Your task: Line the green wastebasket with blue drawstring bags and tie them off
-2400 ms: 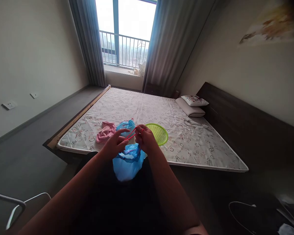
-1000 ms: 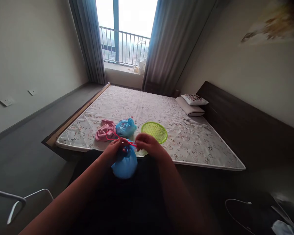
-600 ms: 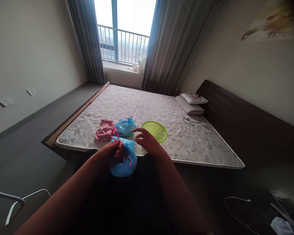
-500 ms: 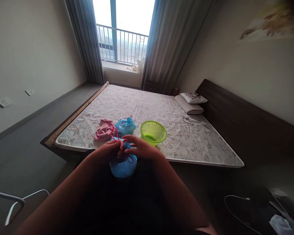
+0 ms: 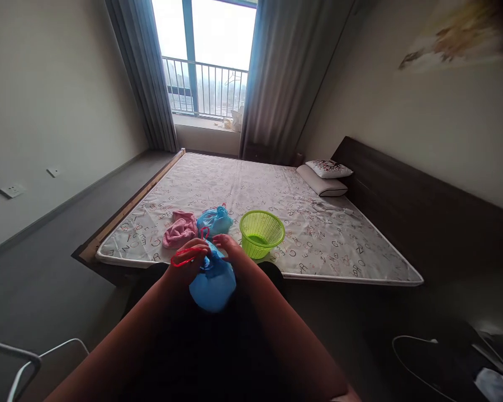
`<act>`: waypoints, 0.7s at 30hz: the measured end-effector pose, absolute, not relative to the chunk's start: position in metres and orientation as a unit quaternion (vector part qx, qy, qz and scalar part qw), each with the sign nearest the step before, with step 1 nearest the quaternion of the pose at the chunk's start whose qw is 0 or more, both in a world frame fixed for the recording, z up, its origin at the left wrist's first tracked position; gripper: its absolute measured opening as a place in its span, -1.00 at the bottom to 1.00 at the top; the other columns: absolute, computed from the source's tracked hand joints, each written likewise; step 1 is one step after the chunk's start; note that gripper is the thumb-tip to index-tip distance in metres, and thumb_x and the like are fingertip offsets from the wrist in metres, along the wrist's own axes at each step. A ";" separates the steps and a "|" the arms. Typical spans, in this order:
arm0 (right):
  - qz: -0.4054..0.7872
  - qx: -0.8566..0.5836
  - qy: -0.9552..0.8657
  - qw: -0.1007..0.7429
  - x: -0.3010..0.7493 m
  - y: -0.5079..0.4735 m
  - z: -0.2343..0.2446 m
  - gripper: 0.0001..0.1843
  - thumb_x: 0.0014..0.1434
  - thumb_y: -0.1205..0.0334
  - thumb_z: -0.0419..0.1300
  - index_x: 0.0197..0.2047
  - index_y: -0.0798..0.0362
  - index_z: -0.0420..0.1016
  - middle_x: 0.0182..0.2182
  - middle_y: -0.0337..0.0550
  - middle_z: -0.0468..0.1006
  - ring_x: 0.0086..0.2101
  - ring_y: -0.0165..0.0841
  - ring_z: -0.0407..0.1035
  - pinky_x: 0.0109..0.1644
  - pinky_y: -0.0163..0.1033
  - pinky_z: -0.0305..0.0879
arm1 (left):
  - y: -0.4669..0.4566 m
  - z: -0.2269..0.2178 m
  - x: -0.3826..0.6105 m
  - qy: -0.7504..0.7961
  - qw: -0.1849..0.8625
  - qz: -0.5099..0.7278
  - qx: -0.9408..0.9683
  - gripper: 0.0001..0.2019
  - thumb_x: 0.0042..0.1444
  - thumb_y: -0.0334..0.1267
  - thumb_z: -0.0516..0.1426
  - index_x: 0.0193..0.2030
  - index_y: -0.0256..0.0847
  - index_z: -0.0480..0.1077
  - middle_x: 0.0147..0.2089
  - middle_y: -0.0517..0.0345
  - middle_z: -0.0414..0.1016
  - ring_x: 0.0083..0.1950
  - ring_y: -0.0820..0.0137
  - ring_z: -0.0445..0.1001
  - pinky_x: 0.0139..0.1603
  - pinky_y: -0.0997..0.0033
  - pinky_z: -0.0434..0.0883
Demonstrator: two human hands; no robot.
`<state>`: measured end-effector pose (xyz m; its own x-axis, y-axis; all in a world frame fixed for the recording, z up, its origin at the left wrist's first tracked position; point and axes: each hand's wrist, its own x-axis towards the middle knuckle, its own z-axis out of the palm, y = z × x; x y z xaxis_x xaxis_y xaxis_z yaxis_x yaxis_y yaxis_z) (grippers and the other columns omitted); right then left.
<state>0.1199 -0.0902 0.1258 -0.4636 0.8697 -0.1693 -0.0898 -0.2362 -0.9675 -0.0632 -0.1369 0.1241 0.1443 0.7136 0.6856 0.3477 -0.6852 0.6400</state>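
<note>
A blue plastic drawstring bag [image 5: 213, 287], rounded and full below, rests against my dark-clothed lap. My left hand [image 5: 189, 259] is closed on its gathered neck, and the red drawstring [image 5: 184, 257] loops out over the fingers. On the other side of the neck, my right hand [image 5: 231, 249] has its fingertips bent onto the blue plastic. What the bag holds is hidden. Just beyond my hands, on the mattress, lie a crumpled pink cloth [image 5: 180, 230] and a second blue plastic bag [image 5: 214, 221]. A green plastic basket [image 5: 262, 234] stands right of them.
The letter-patterned mattress [image 5: 318, 240] fills the middle, with a dark headboard [image 5: 385, 178] on the right. Two pillows [image 5: 324, 177] are stacked by it. A wooden bed rail [image 5: 126, 206] runs along the left. A white cable [image 5: 411, 357] trails at lower right.
The red drawstring has shifted from above my fingers to the left, across my left hand. My right fingers, spread before, have drawn in to the bag's neck. The view has tilted slightly.
</note>
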 end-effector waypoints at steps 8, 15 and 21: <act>0.760 -0.249 -0.350 0.488 0.116 -0.058 0.139 -0.64 0.12 -0.05 0.45 -0.36 0.02 0.47 -0.37 -0.26 0.58 -0.32 -0.39 0.47 -0.19 -0.27 0.42 | -0.132 0.123 -0.059 0.372 0.238 0.527 0.726 -0.63 0.46 -0.10 0.09 -0.26 -0.18 0.65 -0.01 -0.13 0.65 0.18 0.15 0.56 0.14 0.13 0.57; 0.733 -0.350 -0.227 0.538 0.176 -0.026 0.144 -0.81 0.28 0.22 0.24 -0.34 -0.01 0.31 -0.44 -0.31 0.52 -0.41 -0.41 0.47 -0.24 -0.26 0.46 | -0.125 0.104 -0.108 0.442 0.346 0.500 0.660 -0.56 0.39 0.09 0.15 -0.32 -0.21 0.61 0.23 -0.21 0.58 0.32 0.02 0.48 0.29 -0.02 0.46; 0.773 -0.306 -0.336 0.442 0.138 -0.043 0.170 -0.86 0.32 0.17 0.19 -0.27 0.03 0.43 -0.25 -0.17 0.63 -0.38 -0.40 0.51 -0.27 -0.25 0.52 | -0.105 0.048 -0.081 0.503 0.386 0.460 0.621 -0.28 -0.15 0.08 0.51 0.16 -0.14 0.53 0.30 -0.19 0.51 0.36 -0.06 0.43 0.16 0.07 0.53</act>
